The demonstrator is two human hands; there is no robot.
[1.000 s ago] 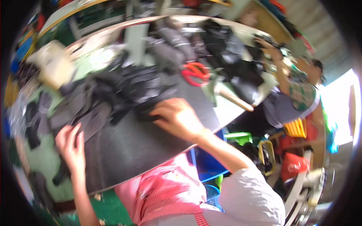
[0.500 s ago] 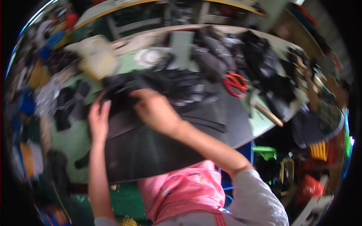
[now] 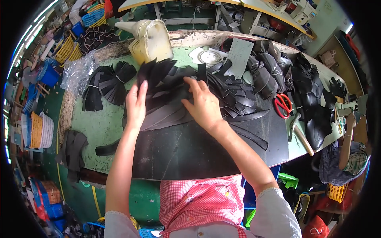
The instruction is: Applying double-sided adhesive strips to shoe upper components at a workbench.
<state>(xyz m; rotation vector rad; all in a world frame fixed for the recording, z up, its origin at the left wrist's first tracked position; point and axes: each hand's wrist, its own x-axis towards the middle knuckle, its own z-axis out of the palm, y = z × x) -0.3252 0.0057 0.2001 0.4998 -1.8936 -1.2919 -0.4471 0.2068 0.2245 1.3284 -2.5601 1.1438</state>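
Head view: a fanned pile of thin, dark grey and black strips (image 3: pixel 168 93) lies between both hands, toward the far edge of a smooth black board (image 3: pixel 206 152) on the green-topped table (image 3: pixel 89 137). The left hand (image 3: pixel 136 109) borders the pile's left side, thumb raised; whether it grasps any strips cannot be told. The right hand (image 3: pixel 205 107) sits over the right part, fingers loosely bent, thumb spread apart, clenching nothing. Red-handled scissors (image 3: pixel 282 105) lie near the board's right edge.
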